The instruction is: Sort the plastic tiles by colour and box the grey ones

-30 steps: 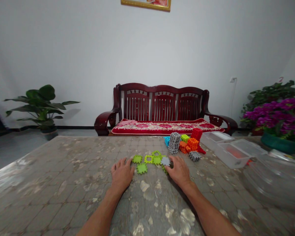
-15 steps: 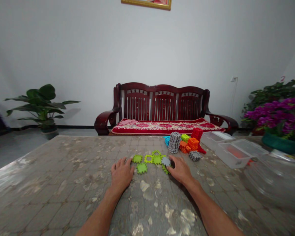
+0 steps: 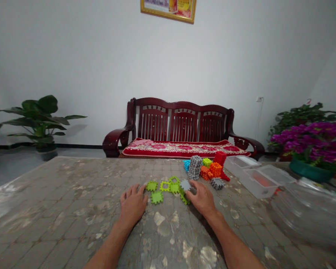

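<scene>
My right hand point(image 3: 201, 197) pinches a grey toothed tile point(image 3: 185, 185) by its right side, between thumb and index finger. Close under that tile lies a green toothed piece point(image 3: 184, 198), seen at a slant. To the left are more flat green pieces: a solid square point(image 3: 174, 188), a yellow-green open frame point(image 3: 165, 186), another solid square point(image 3: 151, 186) and a nearer one point(image 3: 156, 197). A hollow green piece point(image 3: 174, 179) sits just behind the middle square. My left hand point(image 3: 133, 203) rests palm down on the table, fingers spread, beside the leftmost squares and holding nothing.
Behind my right hand stand a grey stack of tiles point(image 3: 195, 167), orange point(image 3: 215, 169) and red point(image 3: 220, 157) ones, and a low grey pile point(image 3: 217, 183). Clear plastic boxes point(image 3: 259, 185) and a purple-flowered pot point(image 3: 310, 168) are at the right. A wooden bench point(image 3: 182, 119) lies beyond the table.
My view has tilted up a little and turned slightly right. The grey tile in my right hand has shifted slightly away from me relative to the green pieces. My left hand stays about where it was.
</scene>
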The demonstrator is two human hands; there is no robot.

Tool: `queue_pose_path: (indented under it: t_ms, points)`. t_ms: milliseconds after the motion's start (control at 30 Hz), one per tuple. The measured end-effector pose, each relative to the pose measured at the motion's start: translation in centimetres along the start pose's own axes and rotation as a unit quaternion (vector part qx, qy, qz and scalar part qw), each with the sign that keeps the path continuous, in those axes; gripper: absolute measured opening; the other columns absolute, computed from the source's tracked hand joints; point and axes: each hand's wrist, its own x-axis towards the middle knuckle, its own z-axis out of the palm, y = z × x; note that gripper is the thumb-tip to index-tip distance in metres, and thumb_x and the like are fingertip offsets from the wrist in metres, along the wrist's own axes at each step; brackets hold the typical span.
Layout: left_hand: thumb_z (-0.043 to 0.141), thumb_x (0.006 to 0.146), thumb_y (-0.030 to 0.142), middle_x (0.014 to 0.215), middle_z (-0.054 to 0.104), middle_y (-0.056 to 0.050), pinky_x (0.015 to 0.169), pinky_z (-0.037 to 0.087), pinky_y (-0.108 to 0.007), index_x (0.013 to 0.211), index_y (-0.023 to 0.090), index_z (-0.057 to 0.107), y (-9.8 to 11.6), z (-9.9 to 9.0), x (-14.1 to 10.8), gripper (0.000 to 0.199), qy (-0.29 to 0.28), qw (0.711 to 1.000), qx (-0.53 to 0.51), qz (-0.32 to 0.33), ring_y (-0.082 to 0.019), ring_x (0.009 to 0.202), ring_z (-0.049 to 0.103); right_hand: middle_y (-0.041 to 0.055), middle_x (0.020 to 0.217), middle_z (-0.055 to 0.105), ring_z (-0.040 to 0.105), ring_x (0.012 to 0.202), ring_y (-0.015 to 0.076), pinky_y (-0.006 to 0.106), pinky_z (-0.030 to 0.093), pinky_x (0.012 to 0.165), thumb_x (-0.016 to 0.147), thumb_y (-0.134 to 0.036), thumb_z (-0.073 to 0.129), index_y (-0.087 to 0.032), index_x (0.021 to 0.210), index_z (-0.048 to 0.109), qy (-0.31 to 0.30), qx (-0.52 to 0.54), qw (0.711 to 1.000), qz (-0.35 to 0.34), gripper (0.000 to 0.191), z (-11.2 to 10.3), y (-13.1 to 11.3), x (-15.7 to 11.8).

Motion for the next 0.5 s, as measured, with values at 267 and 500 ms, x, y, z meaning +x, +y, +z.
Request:
queue_pose_path:
  t_ms: [267,500]
  points:
    - [0.04,0.097,0.031,0.153,0.052,-0.011,0.116,0.029,-0.05,0.143,0.028,0.056,0.1,-0.3,-0.1,0.049,-0.006,1.0,0.006,0.001,-0.028,0.14,0.048,0.0091,0.115,0.076,0.07,0.103,0.0244,0.037,0.052,0.094,0.082,-0.047,0.065,-0.02,0.125,0.065,0.169,0.066,0.981,0.071,0.051,-4.4,1.3,5.8]
    - [0.041,0.097,0.03,0.153,0.053,-0.012,0.116,0.029,-0.051,0.143,0.027,0.056,-0.1,0.3,0.1,0.049,0.003,1.0,0.003,0.0,-0.028,0.141,0.046,0.0052,0.113,0.077,0.068,0.106,0.0274,0.038,0.05,0.091,0.085,-0.048,0.067,-0.025,0.129,0.063,0.123,-0.083,0.983,0.105,0.05,-7.5,1.5,10.3]
